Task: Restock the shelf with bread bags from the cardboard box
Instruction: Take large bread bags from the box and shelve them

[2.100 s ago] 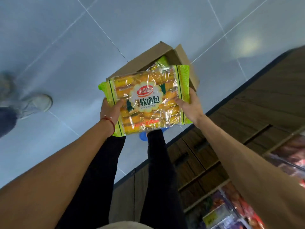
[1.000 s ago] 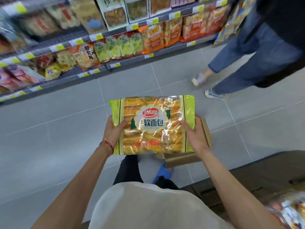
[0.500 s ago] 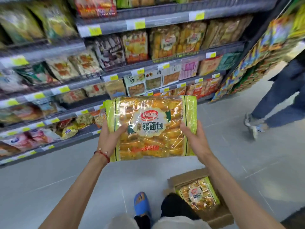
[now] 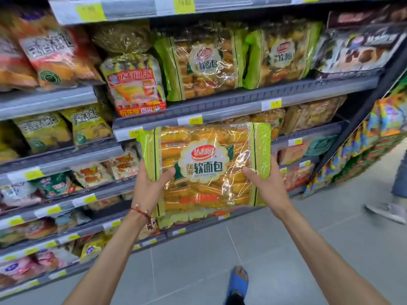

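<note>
Holding bread bag (image 4: pixel 206 150) marked "软面包"

This is a grocery shop aisle. Grey metal shelves (image 4: pixel 220 102) run in tiers, and each front edge is lined with yellow price tags (image 4: pixel 271 104). Sealed bread bags (image 4: pixel 204 62) and other wrapped snacks stand in rows facing outward. A further rack of bright packets (image 4: pixel 374 137) fills the right end. Another person's shoe (image 4: pixel 385 211) is on the pale tiled floor (image 4: pixel 308 249).
</note>
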The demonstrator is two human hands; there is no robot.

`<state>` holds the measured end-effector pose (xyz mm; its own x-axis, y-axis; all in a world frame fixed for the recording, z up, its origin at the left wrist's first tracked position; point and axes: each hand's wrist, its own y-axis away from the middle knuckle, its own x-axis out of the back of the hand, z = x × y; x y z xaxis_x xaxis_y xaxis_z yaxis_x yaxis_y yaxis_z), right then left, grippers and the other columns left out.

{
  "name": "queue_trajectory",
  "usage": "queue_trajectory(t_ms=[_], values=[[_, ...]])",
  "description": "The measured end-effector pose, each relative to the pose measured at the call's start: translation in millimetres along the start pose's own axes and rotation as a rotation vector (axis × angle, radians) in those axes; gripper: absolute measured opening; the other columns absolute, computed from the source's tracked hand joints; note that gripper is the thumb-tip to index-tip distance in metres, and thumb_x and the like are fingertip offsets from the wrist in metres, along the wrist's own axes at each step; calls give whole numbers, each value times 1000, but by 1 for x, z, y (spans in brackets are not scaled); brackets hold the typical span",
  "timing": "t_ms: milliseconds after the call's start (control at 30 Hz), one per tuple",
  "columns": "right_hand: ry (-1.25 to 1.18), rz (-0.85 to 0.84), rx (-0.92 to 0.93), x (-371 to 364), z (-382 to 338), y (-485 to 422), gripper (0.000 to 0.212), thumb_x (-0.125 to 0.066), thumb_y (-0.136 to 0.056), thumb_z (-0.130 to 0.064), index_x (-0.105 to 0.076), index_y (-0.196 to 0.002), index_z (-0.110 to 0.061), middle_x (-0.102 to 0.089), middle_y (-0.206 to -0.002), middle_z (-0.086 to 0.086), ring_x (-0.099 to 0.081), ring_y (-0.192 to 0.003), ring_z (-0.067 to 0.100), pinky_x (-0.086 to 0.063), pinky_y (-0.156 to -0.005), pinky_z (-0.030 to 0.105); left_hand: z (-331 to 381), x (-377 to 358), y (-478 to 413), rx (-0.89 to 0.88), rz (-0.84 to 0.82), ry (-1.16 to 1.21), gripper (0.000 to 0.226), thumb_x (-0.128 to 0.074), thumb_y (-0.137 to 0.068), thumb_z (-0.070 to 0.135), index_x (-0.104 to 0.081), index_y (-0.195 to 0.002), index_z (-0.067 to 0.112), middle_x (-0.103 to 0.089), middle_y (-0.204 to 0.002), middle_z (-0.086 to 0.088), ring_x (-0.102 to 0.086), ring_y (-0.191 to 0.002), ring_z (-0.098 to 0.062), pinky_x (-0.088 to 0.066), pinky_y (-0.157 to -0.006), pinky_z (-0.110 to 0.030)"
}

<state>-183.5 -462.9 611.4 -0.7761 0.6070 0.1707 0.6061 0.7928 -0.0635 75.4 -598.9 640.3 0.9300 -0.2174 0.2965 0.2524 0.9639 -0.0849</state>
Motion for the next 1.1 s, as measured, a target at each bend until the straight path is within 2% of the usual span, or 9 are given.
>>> queue_trajectory(t_ms=[133, 233, 333, 467, 533, 767, 900, 1000, 1100], values=[[-45, -47, 23, 12, -17, -88, 106, -77, -84, -53, -13, -164, -25, -20, -170, -4, -20, -155, 17, -16, -122, 33, 28, -33, -67, -18, 61, -43, 103, -71, -76, 53, -13, -155, 21, -21, -158, 2, -22, -145, -17, -21, -117, -41], [-49, -58, 65, 23, -31, -151, 108, -77, -82, -59, -14, -163, -28, -21, -170, -4, -21, -156, 18, -18, -127, 43, 52, -59, -108, -16, 107, -36, 100, -70, -80, 48, -11, -155, 18, -18, -159, 2, -18, -146, -14, -19, -118, -38], [-41, -50, 107, 29, -44, -201, 102, -73, -90, -46, -9, -164, -20, -14, -170, -4, -13, -157, 16, -14, -117, 27, 70, -78, -147, -44, 143, -28, 100, -68, -81, 51, -9, -155, 21, -16, -159, 4, -17, -146, -14, -16, -116, -32], [-39, -52, 147, 31, -71, -250, 93, -73, -90, -48, -19, -162, -23, -30, -158, -17, -28, -146, 6, -18, -116, 24, 94, -96, -192, -76, 198, -29, 98, -66, -86, 42, -2, -155, 18, -6, -161, 4, -8, -147, -11, -10, -106, -20], [-36, -30, 179, 28, -82, -272, 98, -76, -82, -62, -27, -159, -26, -40, -159, -13, -38, -145, 11, -29, -123, 40, 101, -101, -215, -99, 211, -18, 97, -67, -87, 40, -2, -155, 15, -5, -161, 2, -8, -147, -11, -9, -107, -20], [-29, -1, 218, 20, -100, -339, 108, -77, -79, -65, -22, -162, -24, -28, -167, -4, -27, -153, 16, -24, -126, 45, 125, -114, -278, -159, 274, -6, 86, -69, -87, 33, -18, -153, 11, -28, -155, -3, -27, -140, -10, -17, -106, -17], [-47, -4, 189, 11, -102, -373, 108, -76, -83, -57, -15, -164, -19, -19, -170, 1, -21, -156, 21, -20, -126, 47, 118, -116, -319, -203, 313, 65, 62, -75, -80, 19, -45, -134, 15, -63, -121, -2, -62, -102, 4, -48, -93, -16], [-50, -39, 114, 3, -97, -389, 108, -75, -88, -48, -8, -162, -8, -16, -170, 7, -17, -156, 23, -17, -124, 41, 107, -122, -332, -154, 319, 121, 72, -76, -78, 29, -43, -140, 18, -58, -132, 0, -55, -122, -14, -41, -107, -35], [-70, -59, 40, -4, -85, -397, 108, -77, -83, -49, -15, -160, -4, -28, -165, 8, -26, -153, 26, -20, -126, 43, 92, -129, -332, -138, 316, 129, 55, -74, -84, 18, -45, -131, 25, -59, -118, 15, -56, -105, 13, -42, -98, -12]])
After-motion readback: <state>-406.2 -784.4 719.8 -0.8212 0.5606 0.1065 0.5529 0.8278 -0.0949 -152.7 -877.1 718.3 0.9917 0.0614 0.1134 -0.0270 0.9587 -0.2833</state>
